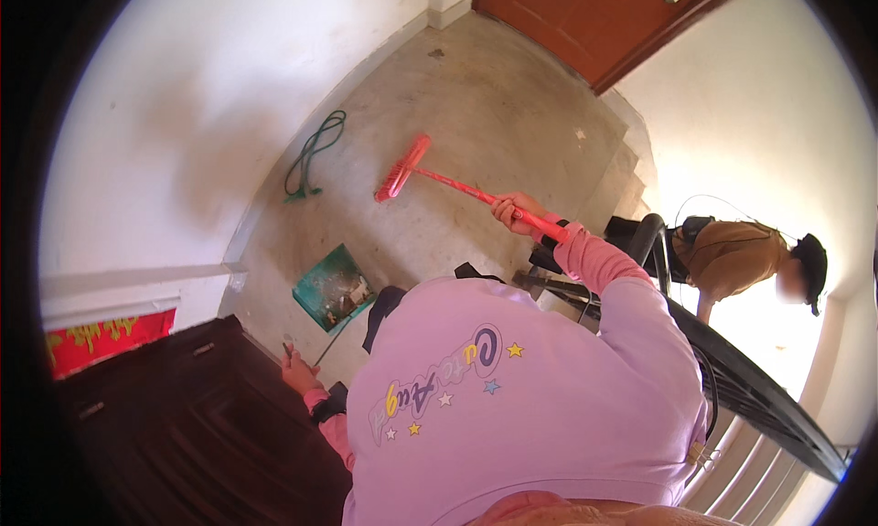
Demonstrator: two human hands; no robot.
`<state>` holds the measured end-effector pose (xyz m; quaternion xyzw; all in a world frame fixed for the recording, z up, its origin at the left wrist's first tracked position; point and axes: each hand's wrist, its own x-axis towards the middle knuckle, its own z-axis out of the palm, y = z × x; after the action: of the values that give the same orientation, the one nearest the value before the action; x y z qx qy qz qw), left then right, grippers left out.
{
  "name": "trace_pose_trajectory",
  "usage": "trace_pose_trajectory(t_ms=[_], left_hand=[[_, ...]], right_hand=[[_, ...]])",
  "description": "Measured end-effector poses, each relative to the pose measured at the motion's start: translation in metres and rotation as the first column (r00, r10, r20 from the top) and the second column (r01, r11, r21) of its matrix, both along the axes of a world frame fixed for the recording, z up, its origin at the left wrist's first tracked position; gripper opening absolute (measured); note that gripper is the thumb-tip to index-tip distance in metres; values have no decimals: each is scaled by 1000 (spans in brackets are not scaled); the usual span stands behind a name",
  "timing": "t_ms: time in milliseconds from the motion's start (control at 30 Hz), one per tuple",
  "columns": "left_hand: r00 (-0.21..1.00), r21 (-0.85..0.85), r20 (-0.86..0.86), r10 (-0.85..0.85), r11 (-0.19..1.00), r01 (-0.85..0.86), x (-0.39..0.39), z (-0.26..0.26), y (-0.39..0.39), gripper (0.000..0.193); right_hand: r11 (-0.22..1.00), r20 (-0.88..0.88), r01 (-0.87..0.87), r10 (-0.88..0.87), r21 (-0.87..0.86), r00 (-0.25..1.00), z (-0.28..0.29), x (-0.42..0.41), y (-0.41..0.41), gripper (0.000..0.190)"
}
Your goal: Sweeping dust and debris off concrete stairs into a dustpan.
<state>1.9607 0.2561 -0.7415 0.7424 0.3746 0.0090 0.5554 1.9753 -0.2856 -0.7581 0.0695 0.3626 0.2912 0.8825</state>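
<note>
My right hand [511, 210] grips the handle of a red push broom [466, 187] near its top end. The broom's bristled head rests on the concrete floor, ahead and to the left of that hand. Down at the left, my left hand [300, 373] is closed around the thin, dark handle of a green dustpan [345, 260]. The dustpan lies on the floor before my feet, with debris [343, 296] and pale scraps inside. My fingers and body hide parts of its handle.
A looped green rope [307, 157] lies along the left wall. A brown door [555, 18] stands ahead, a dark door [226, 416] at left. On my right is a black stair railing [741, 382] with steps [621, 169]; a person [737, 251] in brown stands beyond it.
</note>
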Motion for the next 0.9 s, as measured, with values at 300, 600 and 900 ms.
trace_pose_trajectory(t_ms=[300,600,900], left_hand=[[989,-29,-120,-88,996,85,81,-69,-14,24],[965,-420,-224,-133,907,28,191,-117,-66,20],[907,-228,-235,-350,927,299,307,-55,-182,23]], right_hand=[[894,-66,-240,233,-379,970,-5,10,21,11],[935,36,-76,95,-346,995,28,55,-7,16],[915,121,172,-136,-365,983,-11,140,-106,34]])
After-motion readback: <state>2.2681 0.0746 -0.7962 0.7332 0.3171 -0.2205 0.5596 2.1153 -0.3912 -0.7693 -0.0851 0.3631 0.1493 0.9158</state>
